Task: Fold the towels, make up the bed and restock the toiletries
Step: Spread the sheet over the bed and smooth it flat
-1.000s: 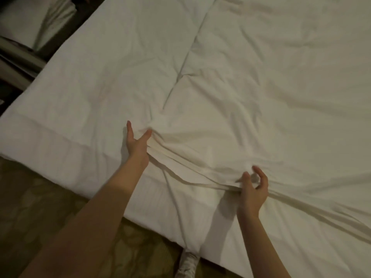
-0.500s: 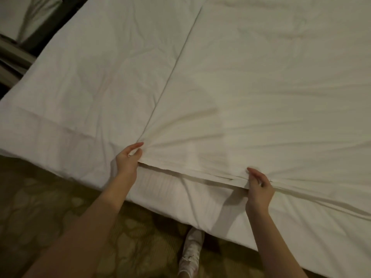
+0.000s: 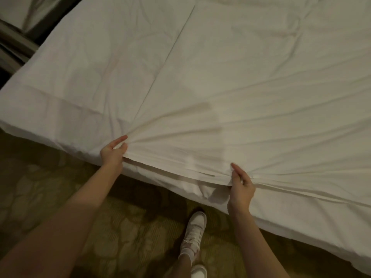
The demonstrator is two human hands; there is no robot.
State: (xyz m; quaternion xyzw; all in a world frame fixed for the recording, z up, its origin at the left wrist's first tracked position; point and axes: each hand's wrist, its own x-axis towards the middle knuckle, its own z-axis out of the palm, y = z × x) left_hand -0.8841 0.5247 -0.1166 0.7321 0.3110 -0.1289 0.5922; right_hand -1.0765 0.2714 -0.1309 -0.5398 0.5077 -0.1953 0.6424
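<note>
Likely a hotel bedroom: wide bed (image 3: 60,109) dressed in plain white sheets (image 3: 251,81), over patterned olive carpet (image 3: 124,227).

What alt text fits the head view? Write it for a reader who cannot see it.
A person's left hand and right hand each pinch the near edge of a white cotton top sheet, pulling it taut over a white-sheeted bed. Creases fan out from both grips. A white sneaker stands on olive patterned carpet below.

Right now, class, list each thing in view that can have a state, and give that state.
Left hand: pinching the cover's corner.
Right hand: pinching the cover's edge.
White cover: spread on the bed, creased toward both hands.
Bed: partly covered.
White shoe: on carpet.
</note>
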